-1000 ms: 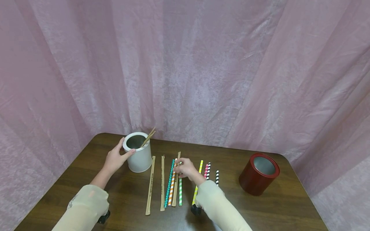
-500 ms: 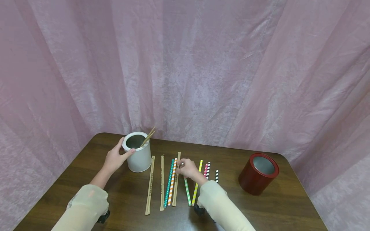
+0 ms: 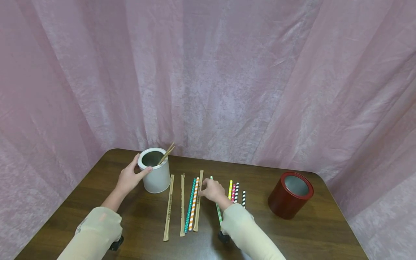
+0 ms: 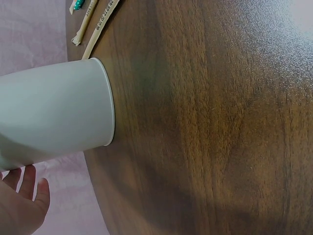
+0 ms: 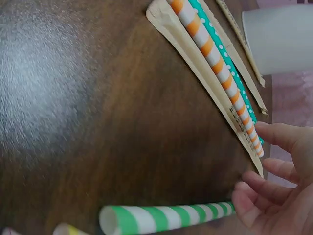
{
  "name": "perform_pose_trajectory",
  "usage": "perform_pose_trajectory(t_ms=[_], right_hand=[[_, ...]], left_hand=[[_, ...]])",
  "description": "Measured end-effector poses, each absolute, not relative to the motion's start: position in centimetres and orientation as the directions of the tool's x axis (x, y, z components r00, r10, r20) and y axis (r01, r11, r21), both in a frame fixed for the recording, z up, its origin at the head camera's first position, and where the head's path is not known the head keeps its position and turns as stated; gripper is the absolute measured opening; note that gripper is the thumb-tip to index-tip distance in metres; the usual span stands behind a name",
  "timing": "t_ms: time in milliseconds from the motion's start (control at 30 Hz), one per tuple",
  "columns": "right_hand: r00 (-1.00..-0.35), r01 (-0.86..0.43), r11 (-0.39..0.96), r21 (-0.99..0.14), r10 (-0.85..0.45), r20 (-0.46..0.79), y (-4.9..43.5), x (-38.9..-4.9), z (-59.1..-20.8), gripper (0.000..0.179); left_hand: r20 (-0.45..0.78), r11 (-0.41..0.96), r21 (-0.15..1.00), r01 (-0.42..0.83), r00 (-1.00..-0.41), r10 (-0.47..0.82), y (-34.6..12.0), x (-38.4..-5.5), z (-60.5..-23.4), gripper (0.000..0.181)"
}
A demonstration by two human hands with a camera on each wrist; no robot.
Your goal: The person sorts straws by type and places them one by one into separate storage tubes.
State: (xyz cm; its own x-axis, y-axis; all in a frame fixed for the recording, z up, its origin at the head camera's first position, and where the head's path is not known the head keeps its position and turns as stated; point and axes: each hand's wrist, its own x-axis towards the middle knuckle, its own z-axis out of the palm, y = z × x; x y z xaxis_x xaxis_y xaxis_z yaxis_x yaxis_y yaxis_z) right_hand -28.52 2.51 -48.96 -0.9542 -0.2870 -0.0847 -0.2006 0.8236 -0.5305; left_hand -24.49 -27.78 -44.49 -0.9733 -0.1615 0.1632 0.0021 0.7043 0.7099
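Note:
At the table's left, my left hand (image 3: 129, 178) holds the white can (image 3: 157, 179) by its rim, thumb at the front and fingers along the left side. Two paper-wrapped straws (image 3: 169, 151) lean out of the can. My right hand (image 3: 213, 190) hovers at the far end of a paper-wrapped straw (image 3: 198, 209). In the right wrist view its fingers are loosely spread, the thumb close to that straw and the orange-striped straw (image 5: 215, 61). The curled lower fingers lie against or near the end of the green-striped straw (image 5: 161, 219); contact is unclear.
Left of the right hand lie a teal dotted straw (image 3: 189, 213) and two more wrapped straws (image 3: 182, 206). Yellow (image 3: 230, 189), pink dotted (image 3: 233, 194) and black-striped straws (image 3: 236, 192) lie to its right. A red can (image 3: 286, 202) stands farther right, before a pink curtain (image 3: 208, 79).
The green-striped straw has shifted right, away from the wrapped straw, and the yellow straw has moved right towards the pink one. My right hand moved slightly right; the left hand stayed put.

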Motion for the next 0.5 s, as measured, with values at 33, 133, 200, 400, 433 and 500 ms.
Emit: perform_pose_trajectory(t_ms=[33,133,200,400,433,500], right_hand=[[-0.955,-0.203,0.829,-0.522,-0.285,-0.081,2.4,-28.5,-49.1,0.04],[-0.957,-0.215,0.843,-0.493,-0.282,-0.065,2.1,-28.4,-49.7,0.041],[-0.96,-0.212,0.848,-0.486,-0.275,-0.061,1.9,-28.4,-50.1,0.041],[-0.975,-0.167,0.841,-0.514,-0.218,-0.039,1.7,-28.1,-50.8,0.041],[-0.977,-0.157,0.837,-0.525,-0.208,-0.04,1.7,-28.0,-50.8,0.041],[-0.981,-0.135,0.829,-0.543,-0.19,-0.047,1.7,-27.8,-50.8,0.041]], left_hand=[[0.163,0.704,0.71,0.003,-0.973,-0.16,-27.8,-24.5,-44.5,0.086],[0.166,0.706,0.708,0.005,-0.973,-0.159,-27.7,-24.6,-44.6,0.086],[0.166,0.706,0.708,0.007,-0.973,-0.158,-27.7,-24.7,-44.6,0.086],[0.171,0.711,0.703,0.007,-0.973,-0.158,-27.5,-24.8,-44.8,0.086],[0.171,0.713,0.701,0.008,-0.973,-0.158,-27.5,-24.8,-44.8,0.086],[0.171,0.713,0.701,0.008,-0.973,-0.157,-27.5,-24.8,-44.8,0.086]])
